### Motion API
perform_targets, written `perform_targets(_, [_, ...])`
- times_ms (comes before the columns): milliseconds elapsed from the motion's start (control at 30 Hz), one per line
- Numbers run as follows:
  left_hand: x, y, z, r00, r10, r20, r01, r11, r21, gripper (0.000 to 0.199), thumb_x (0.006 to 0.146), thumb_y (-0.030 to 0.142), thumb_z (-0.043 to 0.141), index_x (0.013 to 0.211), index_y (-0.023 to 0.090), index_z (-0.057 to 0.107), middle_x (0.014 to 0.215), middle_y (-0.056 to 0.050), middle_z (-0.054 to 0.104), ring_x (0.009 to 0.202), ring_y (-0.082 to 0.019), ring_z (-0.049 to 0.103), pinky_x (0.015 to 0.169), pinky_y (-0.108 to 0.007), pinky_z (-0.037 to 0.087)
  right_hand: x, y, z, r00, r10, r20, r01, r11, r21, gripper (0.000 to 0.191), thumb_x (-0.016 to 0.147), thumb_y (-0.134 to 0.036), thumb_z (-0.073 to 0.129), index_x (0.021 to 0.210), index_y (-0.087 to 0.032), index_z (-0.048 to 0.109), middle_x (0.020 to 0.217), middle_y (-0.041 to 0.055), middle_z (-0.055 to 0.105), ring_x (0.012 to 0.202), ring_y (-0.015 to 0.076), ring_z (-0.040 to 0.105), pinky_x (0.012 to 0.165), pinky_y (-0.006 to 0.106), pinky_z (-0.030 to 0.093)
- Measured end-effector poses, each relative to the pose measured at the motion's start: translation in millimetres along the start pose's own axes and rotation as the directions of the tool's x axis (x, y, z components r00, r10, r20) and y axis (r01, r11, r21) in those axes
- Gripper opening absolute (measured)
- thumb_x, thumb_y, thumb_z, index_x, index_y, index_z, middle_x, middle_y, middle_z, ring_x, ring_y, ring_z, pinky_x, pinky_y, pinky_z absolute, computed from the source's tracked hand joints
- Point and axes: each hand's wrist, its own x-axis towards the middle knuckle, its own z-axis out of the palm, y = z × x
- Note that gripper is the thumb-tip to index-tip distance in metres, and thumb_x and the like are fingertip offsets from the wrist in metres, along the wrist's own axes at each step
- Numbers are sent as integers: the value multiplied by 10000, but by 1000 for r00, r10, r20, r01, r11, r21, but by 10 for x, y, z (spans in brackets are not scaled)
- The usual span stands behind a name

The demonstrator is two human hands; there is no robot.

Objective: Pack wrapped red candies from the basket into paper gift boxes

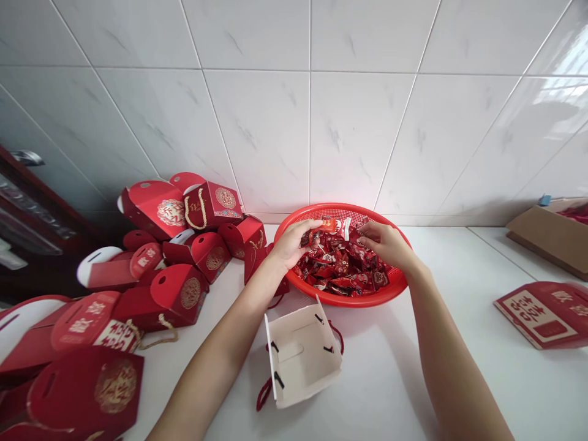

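A red oval plastic basket (340,300) stands against the wall with many wrapped candies (342,263) heaped in it, mostly in dark red wrappers. Over its left side, my left hand (294,244) is closed around a few wrapped candies, an orange-red one (327,225) among them. My right hand (388,243) reaches in from the right, fingers bent and fingertips on a dark red wrapped candy, partly hidden. In front of the basket sits an open box (303,349), white inside, with dark red cord handles and black cord ends showing within; I see no candy in it.
Red gift boxes (179,294) with gold patterns and rope handles crowd the left side of the white counter. To the right lie a flat red box (544,315) and a brown cardboard carton (546,236). A tiled wall (257,135) rises directly behind the basket.
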Motion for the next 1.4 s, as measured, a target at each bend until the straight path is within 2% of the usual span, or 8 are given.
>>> perform_targets(200, [24,-18,-32,1000,-5,-14,5,1000,12,164,623,282,843,732,216,740,758,34,655,651,-113,508,588,-260,384,-14,-2,-32,998,43,-48,-48,993,-111,126,912,-208,597,1031,-235,627,1037,59,779,924,249,745,786,355,555])
perform_targets(433, [22,-14,-23,1000,-2,-5,2,1000,13,164,616,285,844,727,218,743,748,31,658,651,-117,511,584,-258,386,-26,-18,-79,988,141,-61,-153,929,-338,146,907,-169,572,1016,-205,661,914,78,778,852,259,715,721,346,511])
perform_targets(600, [11,-10,-11,1000,2,-2,-2,1000,24,193,602,295,858,744,217,752,776,29,670,648,-111,509,582,-254,402,-27,-34,-91,990,128,-63,-143,912,-386,294,851,-103,582,1111,-177,699,1205,151,733,1078,317,688,878,411,533])
perform_targets(800, [9,-12,-19,1000,3,-3,-3,999,41,197,615,302,854,764,218,756,781,27,674,646,-111,514,593,-260,415,-40,-132,-57,976,130,174,-57,925,-375,250,865,-73,585,932,-246,753,1013,31,787,963,233,723,839,329,554])
perform_targets(967, [3,-15,-8,1000,7,-21,-6,1000,28,209,600,278,857,772,214,758,821,20,701,693,-120,553,614,-256,425,-28,-110,-27,926,261,274,-103,869,-483,144,817,-137,673,878,-229,766,908,62,761,908,281,711,723,342,524])
perform_targets(1033, [4,-18,-6,999,5,-34,-4,1000,22,205,593,260,854,768,214,759,840,20,712,729,-126,574,626,-252,431,-20,-96,-20,909,306,282,-119,840,-529,134,797,-191,721,922,-211,763,956,89,747,946,308,699,724,352,517])
perform_targets(1200, [3,-16,-10,999,-1,-43,2,1000,9,192,565,233,837,742,219,763,858,20,720,783,-137,596,615,-244,423,-12,-86,1,880,363,307,-130,805,-579,449,707,-236,830,1142,-198,725,1213,141,690,1214,372,612,890,391,524])
perform_targets(1400, [15,-14,-8,999,-19,-27,19,1000,6,185,573,226,850,738,222,767,835,22,716,771,-135,589,614,-241,419,-37,-103,-11,861,366,352,-131,830,-543,589,722,-168,802,1298,-217,691,1340,136,649,1207,346,630,922,376,533])
